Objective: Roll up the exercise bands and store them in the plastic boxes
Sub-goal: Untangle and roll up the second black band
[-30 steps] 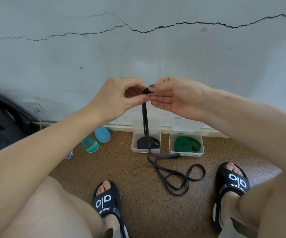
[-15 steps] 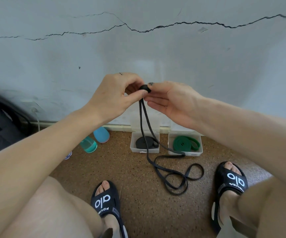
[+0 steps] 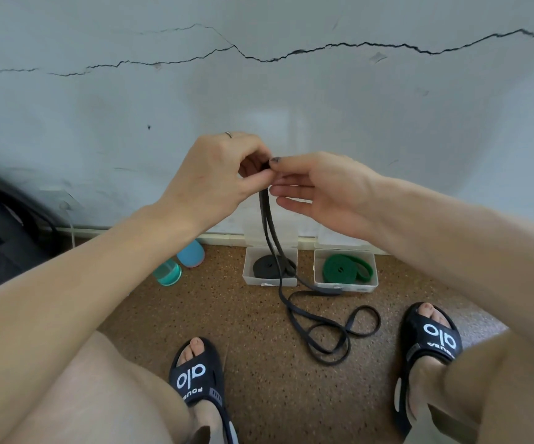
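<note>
The left hand (image 3: 217, 181) pinches the top end of a black band (image 3: 267, 219) between thumb and curled fingers. The right hand (image 3: 320, 190) meets it from the other side, its fingertips touching the same end, the lower fingers nearly straight. Whether the right hand really grips the band I cannot tell. From the hands the band hangs down as two strands and lies in loose loops on the floor (image 3: 259, 379). Below the hands, near the wall, stand two boxes: the left box (image 3: 249, 277) holds a rolled black band, the right box (image 3: 375, 283) a green band (image 3: 345, 268).
</note>
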Available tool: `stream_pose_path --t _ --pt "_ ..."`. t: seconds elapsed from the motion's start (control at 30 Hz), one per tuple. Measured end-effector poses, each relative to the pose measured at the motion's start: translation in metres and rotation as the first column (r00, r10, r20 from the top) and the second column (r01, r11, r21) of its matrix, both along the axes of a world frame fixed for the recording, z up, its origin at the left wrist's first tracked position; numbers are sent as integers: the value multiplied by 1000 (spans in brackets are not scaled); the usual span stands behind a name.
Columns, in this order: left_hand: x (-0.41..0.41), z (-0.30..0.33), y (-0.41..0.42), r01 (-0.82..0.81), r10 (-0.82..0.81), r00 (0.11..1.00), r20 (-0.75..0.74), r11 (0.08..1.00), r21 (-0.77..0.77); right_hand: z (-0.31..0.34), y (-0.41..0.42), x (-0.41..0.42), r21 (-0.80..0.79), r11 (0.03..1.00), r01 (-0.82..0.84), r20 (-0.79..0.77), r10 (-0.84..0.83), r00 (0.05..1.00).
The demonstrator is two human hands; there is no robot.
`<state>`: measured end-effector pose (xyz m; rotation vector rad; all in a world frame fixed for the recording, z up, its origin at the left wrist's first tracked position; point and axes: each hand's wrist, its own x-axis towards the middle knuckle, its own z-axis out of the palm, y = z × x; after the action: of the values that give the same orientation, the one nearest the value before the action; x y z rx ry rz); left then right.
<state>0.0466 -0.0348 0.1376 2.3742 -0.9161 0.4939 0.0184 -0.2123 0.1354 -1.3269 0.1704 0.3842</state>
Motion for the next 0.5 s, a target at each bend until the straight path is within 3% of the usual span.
stream_pose_path --t 0.33,0.5 --pt "1 -2 -1 -51 50 999 5 998 22 0 -2 2 29 999 -36 -34 37 999" --pt "3 2 0 -39 29 997 75 990 137 -1 -1 2 50 998 -49 -52 52 997"
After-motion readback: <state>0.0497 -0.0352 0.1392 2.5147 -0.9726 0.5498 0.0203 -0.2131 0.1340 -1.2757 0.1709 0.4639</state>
